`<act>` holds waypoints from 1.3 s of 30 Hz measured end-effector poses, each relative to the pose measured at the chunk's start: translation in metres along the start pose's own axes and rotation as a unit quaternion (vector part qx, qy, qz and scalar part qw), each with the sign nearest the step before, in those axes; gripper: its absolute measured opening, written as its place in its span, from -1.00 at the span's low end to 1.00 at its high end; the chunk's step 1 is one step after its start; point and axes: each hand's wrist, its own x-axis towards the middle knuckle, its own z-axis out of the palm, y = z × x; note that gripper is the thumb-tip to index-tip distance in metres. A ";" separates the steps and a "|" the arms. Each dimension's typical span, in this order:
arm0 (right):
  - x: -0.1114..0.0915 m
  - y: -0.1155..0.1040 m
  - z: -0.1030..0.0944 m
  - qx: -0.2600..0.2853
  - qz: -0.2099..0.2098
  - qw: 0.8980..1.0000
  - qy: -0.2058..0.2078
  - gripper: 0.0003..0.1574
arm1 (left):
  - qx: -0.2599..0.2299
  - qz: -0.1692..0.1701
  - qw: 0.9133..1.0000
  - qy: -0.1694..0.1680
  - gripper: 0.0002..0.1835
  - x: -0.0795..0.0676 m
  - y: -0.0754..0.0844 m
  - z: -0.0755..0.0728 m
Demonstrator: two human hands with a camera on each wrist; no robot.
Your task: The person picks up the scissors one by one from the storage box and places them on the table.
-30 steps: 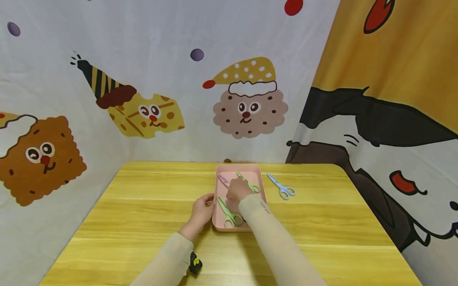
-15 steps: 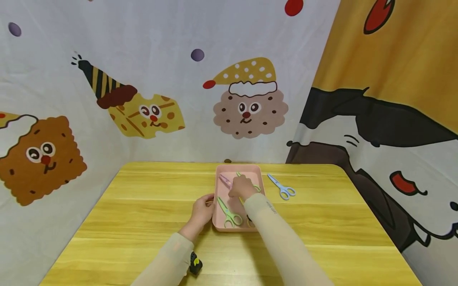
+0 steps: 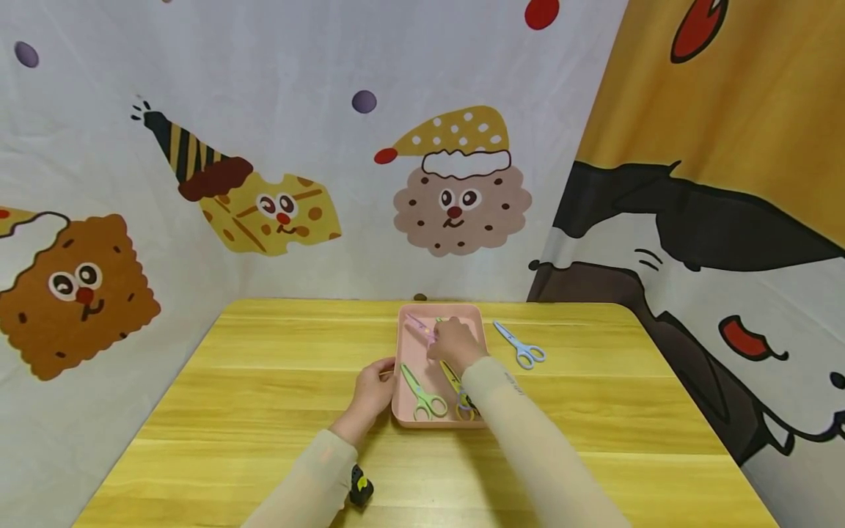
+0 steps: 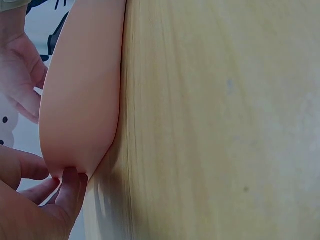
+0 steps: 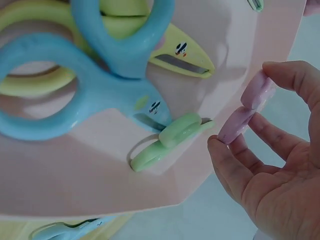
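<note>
My left hand (image 3: 372, 389) holds the left side of a shallow pink tray (image 3: 412, 350); in the left wrist view its thumb and fingertips meet the tray's outer wall (image 4: 82, 90). Inside the tray, my right hand (image 3: 455, 343) pinches a pair of purple scissors (image 3: 419, 325) by the handle loops, thumb on one side and fingers on the other. Its blades point to the far left corner. Beside that hand lie green scissors (image 5: 172, 137), mostly covered in the head view. Nearer are other green scissors (image 3: 422, 396), yellow scissors (image 3: 452, 375) and blue scissors (image 5: 112, 92), the blue overlapping the yellow.
Another pair of blue scissors (image 3: 518, 344) lies on the wooden table (image 3: 297, 341) right of the tray. A small black device (image 3: 360, 487) shows at my left wrist. A curtain (image 3: 297, 147) with cartoon prints hangs behind the table.
My right hand has moved right and slightly away from me inside the tray, the purple scissors shifting right with it. The yellow scissors have come into view. My left hand stays at the tray.
</note>
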 end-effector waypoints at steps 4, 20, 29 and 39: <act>-0.003 0.001 -0.004 0.005 -0.004 1.000 0.001 -0.58 | 0.000 -0.002 1.000 0.000 -0.59 0.001 -0.001 0.001; -0.009 0.000 -0.010 -0.008 -0.051 0.998 0.023 -0.45 | 0.011 -0.003 1.000 0.005 -0.60 0.001 0.001 -0.001; -0.010 0.006 -0.011 0.001 -0.067 0.997 0.036 -0.45 | 0.011 -0.001 1.000 0.004 -0.59 0.000 0.001 0.000; -0.012 0.018 -0.010 0.036 -0.089 0.994 0.048 -0.35 | 0.003 0.000 1.000 0.001 -0.60 -0.001 0.002 0.000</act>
